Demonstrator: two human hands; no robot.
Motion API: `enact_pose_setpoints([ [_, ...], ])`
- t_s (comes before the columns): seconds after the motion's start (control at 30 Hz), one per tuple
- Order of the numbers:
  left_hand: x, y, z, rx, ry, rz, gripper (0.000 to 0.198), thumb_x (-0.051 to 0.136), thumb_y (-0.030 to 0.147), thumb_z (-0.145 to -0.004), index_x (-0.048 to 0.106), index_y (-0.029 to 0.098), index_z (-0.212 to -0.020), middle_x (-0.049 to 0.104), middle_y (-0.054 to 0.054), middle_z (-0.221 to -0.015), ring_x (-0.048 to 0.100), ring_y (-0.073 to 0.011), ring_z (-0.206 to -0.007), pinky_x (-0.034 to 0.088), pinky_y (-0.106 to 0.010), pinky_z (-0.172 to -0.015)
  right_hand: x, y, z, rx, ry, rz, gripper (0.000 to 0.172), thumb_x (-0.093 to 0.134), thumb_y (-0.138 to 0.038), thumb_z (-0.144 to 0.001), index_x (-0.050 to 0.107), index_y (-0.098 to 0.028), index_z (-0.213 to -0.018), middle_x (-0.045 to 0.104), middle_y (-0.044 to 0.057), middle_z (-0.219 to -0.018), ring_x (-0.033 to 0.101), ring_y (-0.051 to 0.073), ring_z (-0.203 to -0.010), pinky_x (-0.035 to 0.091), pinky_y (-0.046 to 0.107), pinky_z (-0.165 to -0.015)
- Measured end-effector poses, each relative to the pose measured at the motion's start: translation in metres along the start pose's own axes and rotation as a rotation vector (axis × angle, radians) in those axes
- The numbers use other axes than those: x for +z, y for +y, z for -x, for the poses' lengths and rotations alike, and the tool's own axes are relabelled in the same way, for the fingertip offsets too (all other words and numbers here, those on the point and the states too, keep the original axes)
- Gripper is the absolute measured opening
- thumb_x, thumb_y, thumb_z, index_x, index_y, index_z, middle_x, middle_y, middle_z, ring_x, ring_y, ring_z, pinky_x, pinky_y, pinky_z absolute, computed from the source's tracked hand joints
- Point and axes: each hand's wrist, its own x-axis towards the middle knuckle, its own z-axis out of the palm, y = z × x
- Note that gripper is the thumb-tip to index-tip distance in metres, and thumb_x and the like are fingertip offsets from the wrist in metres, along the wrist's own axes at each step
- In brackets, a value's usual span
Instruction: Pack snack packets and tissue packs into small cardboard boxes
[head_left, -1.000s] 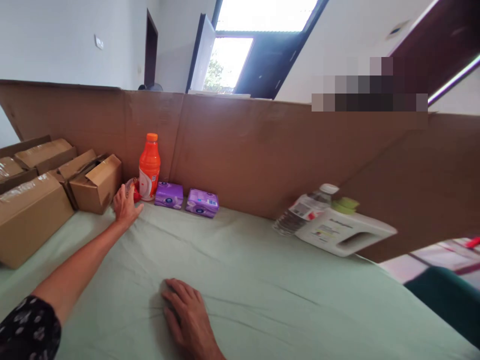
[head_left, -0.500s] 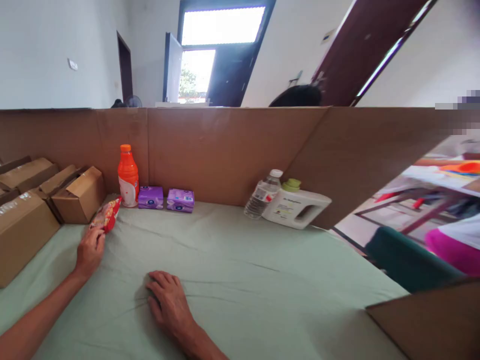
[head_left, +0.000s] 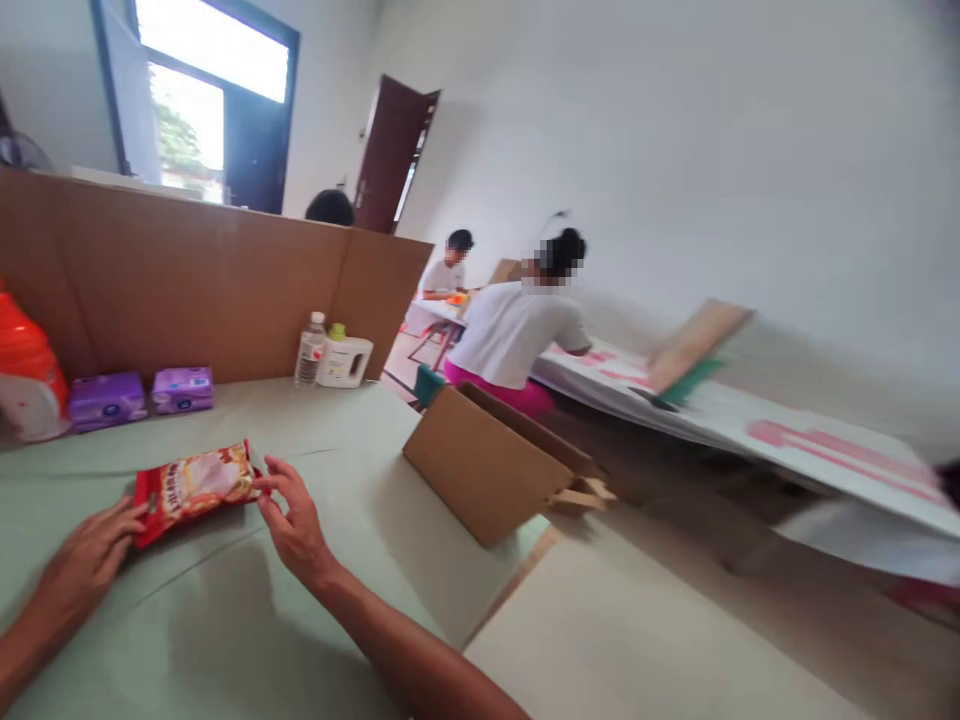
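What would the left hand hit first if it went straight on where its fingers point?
The snack bag: the left hand's fingertips appear to be on its left end. Past that, depth is unclear.

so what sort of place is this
Probably a plain indoor workroom: a cardboard partition lines the cloth-covered table, and a person in a white top is at another long table.
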Motion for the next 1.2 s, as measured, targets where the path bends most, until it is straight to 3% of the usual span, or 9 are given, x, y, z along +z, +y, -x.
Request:
enact_pose_setpoints([
  [0.17,0.011,-0.017,0.001,-0.096,-0.014,-0.016,0.029,0.049,0.047,-0.085,0.074,0.033,-0.085,0.079,-0.004,-0.107,0.076,-0.0314,-0.09,0.062,-0.048,-0.081,-0.138,0.014,-0.003,-0.1,0.143,0.625,0.028,0.055,-0.018,-0.087,0.069,-0.022,-0.111,0.06,0.014,-0.141,0.053,0.028,-0.132,0.039,0.049,-0.108],
  [0.3,0.017,0.001,0.016,-0.182,-0.029,-0.022,0.03,0.047,0.045,-0.087,0.073,0.029,-0.089,0.076,-0.005,-0.117,0.073,-0.0284,-0.104,0.059,-0.045,-0.094,-0.249,0.032,-0.025,0.101,0.301,1.143,0.05,0.059,-0.026,-0.088,0.056,-0.008,-0.135,0.052,0.029,-0.145,0.049,0.042,-0.133,0.039,0.058,-0.1],
  [0.43,0.016,0.008,0.019,-0.247,0.016,-0.04,0.029,0.045,0.036,-0.088,0.07,0.027,-0.1,0.072,-0.006,-0.126,0.07,-0.0254,-0.113,0.056,-0.042,-0.1,-0.295,0.044,-0.037,0.464,-0.025,1.131,0.032,0.058,-0.028,-0.089,0.071,-0.012,-0.113,0.075,0.021,-0.095,0.072,0.033,-0.09,0.048,0.041,-0.072],
  [0.53,0.01,0.015,0.024,-0.278,0.091,-0.057,0.043,0.048,0.037,-0.087,0.061,0.022,-0.125,0.059,-0.014,-0.142,0.062,-0.03,-0.125,0.053,-0.048,-0.105,-0.282,0.029,-0.028,0.364,-0.189,0.958,0.023,0.06,-0.028,-0.085,0.074,-0.02,-0.102,0.077,0.008,-0.081,0.072,0.025,-0.073,0.049,0.031,-0.062],
  [0.67,-0.008,0.045,0.038,-0.224,0.078,-0.039,0.063,0.059,0.049,-0.085,0.046,0.024,-0.142,0.046,-0.017,-0.152,0.054,-0.0354,-0.134,0.051,-0.053,-0.107,-0.233,-0.026,-0.007,-0.025,-0.286,0.699,0.024,0.057,-0.034,-0.089,0.074,-0.025,-0.103,0.078,0.006,-0.094,0.072,0.023,-0.083,0.053,0.031,-0.071],
  [0.93,-0.095,0.148,0.07,-0.125,-0.003,0.189,0.102,0.054,0.085,-0.074,0.02,0.037,-0.158,0.026,-0.012,-0.165,0.033,-0.0409,-0.148,0.039,-0.063,-0.115,-0.124,-0.138,0.033,-0.721,-0.635,0.471,0.032,0.039,-0.014,-0.101,0.068,-0.024,-0.091,0.066,0.001,-0.07,0.055,0.015,-0.06,0.044,0.029,-0.062],
  [1.03,-0.119,0.173,0.078,-0.077,-0.015,0.144,0.078,0.065,0.063,-0.083,0.034,0.041,-0.151,0.025,-0.008,-0.165,0.031,-0.0394,-0.149,0.045,-0.062,-0.111,-0.109,-0.155,0.044,-0.778,-0.685,0.382,0.03,0.04,-0.016,-0.102,0.068,-0.022,-0.094,0.065,0.001,-0.069,0.054,0.015,-0.059,0.042,0.029,-0.059],
  [1.1,-0.125,0.184,0.08,-0.076,-0.026,0.105,0.048,0.063,0.034,-0.088,0.051,0.037,-0.135,0.028,-0.007,-0.164,0.034,-0.0358,-0.148,0.052,-0.054,-0.107,-0.111,-0.158,0.042,-0.71,-0.682,0.237,0.032,0.042,-0.03,-0.105,0.069,-0.021,-0.09,0.067,0.002,-0.07,0.057,0.015,-0.062,0.045,0.029,-0.061],
  [1.2,-0.119,0.199,0.078,-0.109,0.054,0.092,0.032,0.053,0.011,-0.086,0.056,0.028,-0.113,0.034,-0.008,-0.161,0.039,-0.0298,-0.146,0.052,-0.044,-0.106,-0.123,-0.147,0.017,-0.522,-0.598,0.022,0.042,0.044,-0.052,-0.102,0.071,-0.019,-0.095,0.073,0.004,-0.08,0.066,0.016,-0.073,0.051,0.028,-0.068],
])
